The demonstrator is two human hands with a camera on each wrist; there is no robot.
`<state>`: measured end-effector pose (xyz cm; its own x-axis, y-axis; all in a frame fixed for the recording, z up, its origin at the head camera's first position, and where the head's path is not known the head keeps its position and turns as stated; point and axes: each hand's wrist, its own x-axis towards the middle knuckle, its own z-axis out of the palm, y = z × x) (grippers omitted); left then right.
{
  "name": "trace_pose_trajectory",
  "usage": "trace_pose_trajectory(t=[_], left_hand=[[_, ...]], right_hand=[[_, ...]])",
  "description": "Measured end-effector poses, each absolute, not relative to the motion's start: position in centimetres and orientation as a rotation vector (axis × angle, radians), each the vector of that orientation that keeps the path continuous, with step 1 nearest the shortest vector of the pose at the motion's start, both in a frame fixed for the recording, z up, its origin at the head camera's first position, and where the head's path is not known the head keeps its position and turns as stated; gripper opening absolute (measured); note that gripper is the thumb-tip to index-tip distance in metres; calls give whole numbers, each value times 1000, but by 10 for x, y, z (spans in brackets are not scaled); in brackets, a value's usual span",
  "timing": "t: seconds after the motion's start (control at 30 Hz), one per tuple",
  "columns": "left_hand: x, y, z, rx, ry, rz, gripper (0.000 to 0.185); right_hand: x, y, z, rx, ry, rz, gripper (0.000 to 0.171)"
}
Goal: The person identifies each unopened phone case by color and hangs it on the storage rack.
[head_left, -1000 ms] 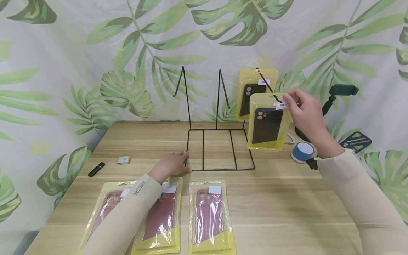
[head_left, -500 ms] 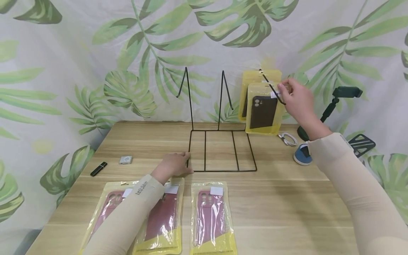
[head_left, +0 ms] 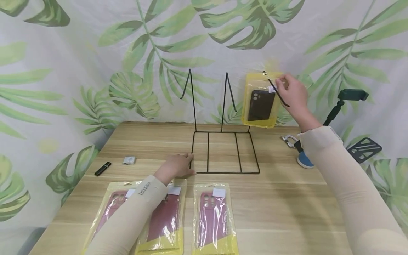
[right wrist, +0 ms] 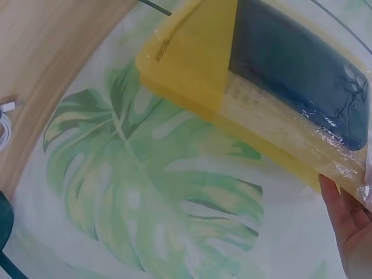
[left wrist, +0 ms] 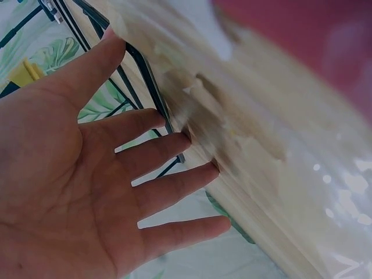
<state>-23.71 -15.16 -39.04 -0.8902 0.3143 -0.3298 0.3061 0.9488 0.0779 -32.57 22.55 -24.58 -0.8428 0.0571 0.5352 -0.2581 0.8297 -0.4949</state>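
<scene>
My right hand (head_left: 292, 92) pinches the upper right corner of a clear-and-yellow bagged phone case (head_left: 261, 106). The dark case and yellow lower part of that bag show in the right wrist view. It hangs on the right hook of a black wire rack (head_left: 222, 132), in front of another yellow bag on the same hook, mostly covered. My left hand (head_left: 177, 165) rests at the front left corner of the rack's base, thumb and fingers spread against the wire. In the left wrist view, the left hand's fingers (left wrist: 168, 189) are straight.
Bagged pink phone cases (head_left: 213, 219) lie along the table's front, partly under my left sleeve. Left are a black stick (head_left: 103, 169) and a small silver clip device (head_left: 129, 160). Right are a white cable (head_left: 288, 141), a blue round object (head_left: 305, 161) and a green phone stand (head_left: 352, 95).
My right hand has pushed the bagged phone case back along the hook, up against the bag behind it. The left hand keeps its place on the rack. The view has shifted slightly.
</scene>
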Motion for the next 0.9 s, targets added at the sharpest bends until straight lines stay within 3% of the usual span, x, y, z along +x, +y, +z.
trace_pose_trajectory(t=[0.33,0.53,0.67,0.9], left_hand=[[-240,-152,-396,474,2763,50,80],[-240,-149,-396,488,2764,56,81],[-242,-149,-399,510,2754,51,81],[-246,-151,-399,498,2746,16,80]], right_hand=[[-321,233,-255,29,-2453,986,62],[-284,243,-292,11,-2472,968,82],[-246,241,-340,159,-2887,735,96],[-220,222,-410,643,-3336,369,87]])
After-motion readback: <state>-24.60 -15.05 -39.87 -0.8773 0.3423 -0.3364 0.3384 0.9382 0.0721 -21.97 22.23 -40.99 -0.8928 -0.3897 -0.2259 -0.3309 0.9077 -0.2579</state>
